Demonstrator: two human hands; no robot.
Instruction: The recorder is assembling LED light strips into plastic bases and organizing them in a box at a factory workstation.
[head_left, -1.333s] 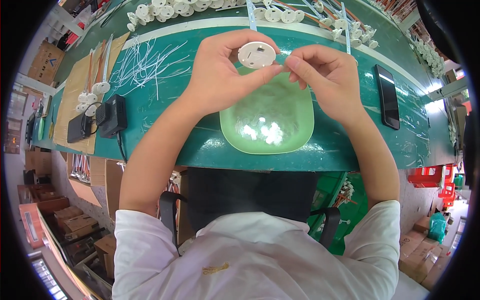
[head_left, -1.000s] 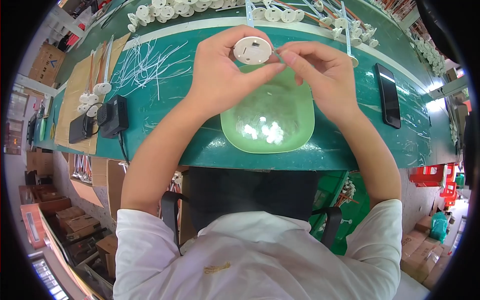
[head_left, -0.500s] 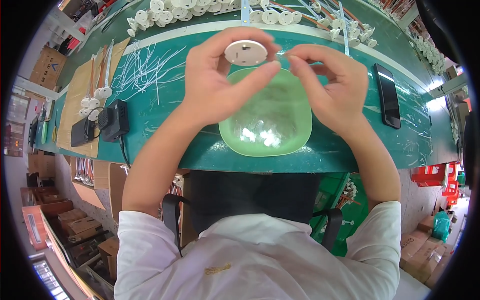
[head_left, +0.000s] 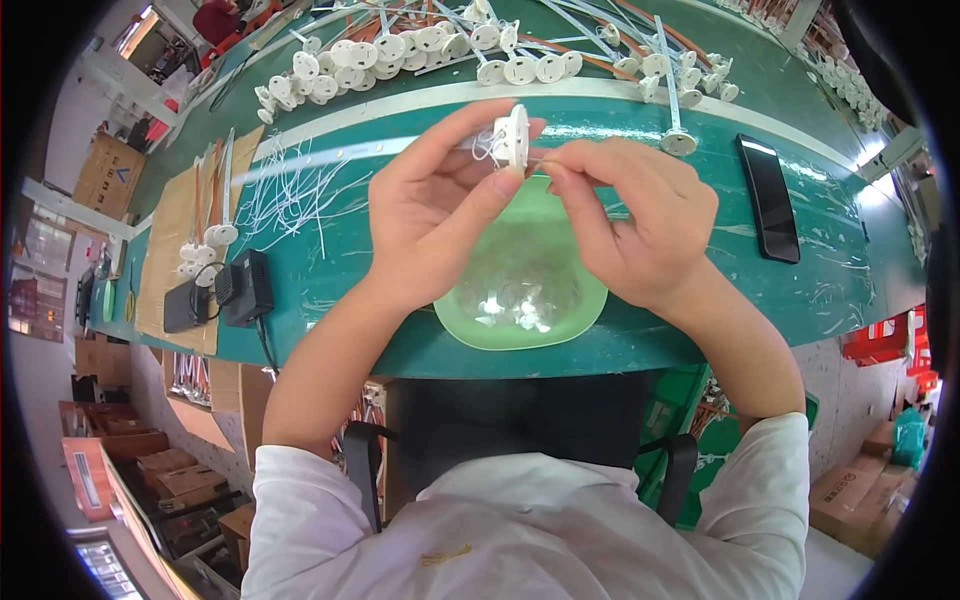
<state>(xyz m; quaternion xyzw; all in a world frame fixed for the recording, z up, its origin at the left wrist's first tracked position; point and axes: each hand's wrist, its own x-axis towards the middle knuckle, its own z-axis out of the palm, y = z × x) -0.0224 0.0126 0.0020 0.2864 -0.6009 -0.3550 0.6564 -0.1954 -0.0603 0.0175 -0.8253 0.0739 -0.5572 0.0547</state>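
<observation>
My left hand [head_left: 415, 220] is wrapped round a round white plastic lamp base [head_left: 517, 137], now edge-on with its flat face toward the right. Thin white wires show behind the disc, and a pale strip with small dots [head_left: 345, 154], blurred, sticks out leftward from that hand. Close to the disc's face, the thumb and forefinger of my right hand [head_left: 640, 215] are pinched on a thin pale wire, of which only a short bit shows. Below both hands stands a light green bowl [head_left: 520, 338], its inside shiny and partly hidden by the hands.
Loose white wires [head_left: 310, 190] lie left of the hands. Beyond them are a cardboard sheet [head_left: 165, 270] with similar pieces and a black power adapter [head_left: 245, 288]. A phone [head_left: 768, 200] lies at the right. Many white-based strips [head_left: 390, 48] are heaped at the back.
The lamp base has turned from face-up to edge-on, and its strip now shows at the left. My right hand has come closer to the disc. The whole view has shifted slightly.
</observation>
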